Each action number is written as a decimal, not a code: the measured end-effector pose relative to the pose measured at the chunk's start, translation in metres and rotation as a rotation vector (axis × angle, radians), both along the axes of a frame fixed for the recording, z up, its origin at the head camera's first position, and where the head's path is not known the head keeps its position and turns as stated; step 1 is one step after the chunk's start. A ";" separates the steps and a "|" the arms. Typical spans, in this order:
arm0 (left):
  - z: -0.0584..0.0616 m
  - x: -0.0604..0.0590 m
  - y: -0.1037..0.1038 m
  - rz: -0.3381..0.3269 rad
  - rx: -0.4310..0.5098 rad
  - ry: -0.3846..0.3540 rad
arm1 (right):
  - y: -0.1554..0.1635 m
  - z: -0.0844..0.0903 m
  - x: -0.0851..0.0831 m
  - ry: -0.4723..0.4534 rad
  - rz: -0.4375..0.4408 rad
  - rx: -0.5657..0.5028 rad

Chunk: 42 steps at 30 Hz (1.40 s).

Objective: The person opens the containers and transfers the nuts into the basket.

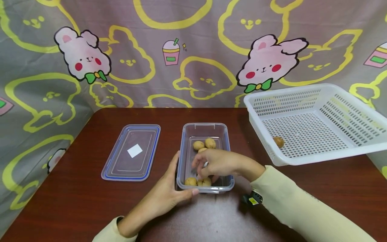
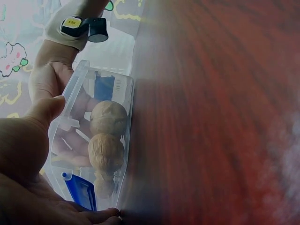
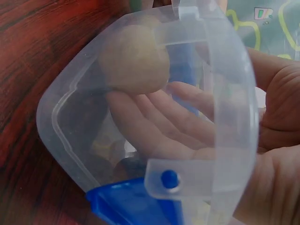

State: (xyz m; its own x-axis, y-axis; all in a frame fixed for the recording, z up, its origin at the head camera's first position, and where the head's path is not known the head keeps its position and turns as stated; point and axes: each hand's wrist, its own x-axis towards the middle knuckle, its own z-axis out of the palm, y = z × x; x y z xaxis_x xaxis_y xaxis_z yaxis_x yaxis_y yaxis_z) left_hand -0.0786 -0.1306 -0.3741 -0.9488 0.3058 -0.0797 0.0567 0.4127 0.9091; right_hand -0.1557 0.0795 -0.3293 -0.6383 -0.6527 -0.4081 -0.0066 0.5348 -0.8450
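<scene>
A clear plastic container (image 1: pixel 205 127) with several walnuts (image 1: pixel 198 145) in it stands on the table. My left hand (image 1: pixel 163 195) grips its near left corner, thumb at the front rim and fingers along the left side. Inside the container is my right hand (image 1: pixel 219 163), reaching over the right wall. Through the clear wall in the right wrist view, its fingers (image 3: pixel 154 122) extend with their tips against a walnut (image 3: pixel 136 61). Wrinkled walnuts (image 2: pixel 107 152) also show by the wall in the left wrist view. The right hand covers part of the container's contents.
To the left lies a flat clear lid (image 1: pixel 133 164) with a blue seal and a white square on it. At the back right stands a white perforated basket (image 1: pixel 305 127) holding one walnut (image 1: pixel 278 141). A patterned curtain (image 1: pixel 193 43) hangs behind the table.
</scene>
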 end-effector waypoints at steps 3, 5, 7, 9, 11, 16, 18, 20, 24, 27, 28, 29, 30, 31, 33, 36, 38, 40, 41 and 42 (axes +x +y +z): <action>0.000 0.000 0.000 -0.004 -0.006 0.003 | 0.000 0.000 0.000 -0.011 0.008 0.005; 0.000 -0.001 0.000 -0.006 -0.005 0.001 | 0.000 0.000 0.000 -0.013 0.017 0.010; 0.000 -0.001 0.001 -0.002 -0.005 0.000 | -0.001 -0.001 0.001 -0.012 0.018 0.014; 0.000 -0.001 0.000 0.003 -0.007 -0.003 | -0.002 -0.001 0.000 -0.011 0.025 0.020; 0.000 -0.001 0.000 0.009 -0.007 -0.006 | -0.002 -0.002 0.000 -0.014 0.028 0.024; 0.000 0.000 0.001 0.021 -0.007 -0.016 | -0.003 -0.002 0.000 -0.028 0.032 0.023; 0.001 0.000 0.001 0.027 -0.004 -0.022 | -0.003 -0.003 0.001 -0.034 0.031 0.020; 0.001 0.000 0.001 0.032 -0.002 -0.025 | -0.003 -0.003 0.001 -0.036 0.033 0.020; 0.000 -0.001 0.002 0.036 -0.005 -0.026 | -0.004 -0.002 0.001 -0.030 0.029 0.026; 0.000 0.000 0.002 0.039 -0.009 -0.025 | -0.004 -0.001 0.002 -0.019 0.023 0.033; 0.001 0.000 0.002 0.039 -0.009 -0.026 | -0.005 -0.001 0.002 -0.016 0.021 0.036; 0.001 0.000 0.002 0.036 -0.007 -0.026 | -0.005 -0.001 0.002 -0.014 0.020 0.038; 0.001 0.000 0.002 0.033 -0.004 -0.027 | -0.005 -0.001 0.002 -0.011 0.017 0.039; 0.001 0.000 0.002 0.031 -0.003 -0.026 | -0.005 -0.001 0.002 -0.008 0.015 0.040; 0.001 -0.001 0.001 0.022 0.004 -0.024 | -0.004 -0.001 0.003 -0.005 0.015 0.040; 0.001 -0.001 0.001 0.015 0.005 -0.017 | -0.004 0.000 0.003 -0.007 0.014 0.032; 0.001 -0.001 0.001 0.012 0.005 -0.016 | -0.003 0.001 0.003 -0.010 0.009 0.015; 0.000 -0.001 0.001 0.016 0.001 -0.015 | -0.001 0.003 0.003 -0.002 0.002 -0.004; 0.000 -0.001 0.002 0.015 0.002 -0.018 | 0.000 0.004 0.003 0.007 -0.004 -0.012; 0.000 -0.001 0.002 0.014 0.004 -0.018 | 0.002 0.006 0.003 0.015 -0.011 -0.020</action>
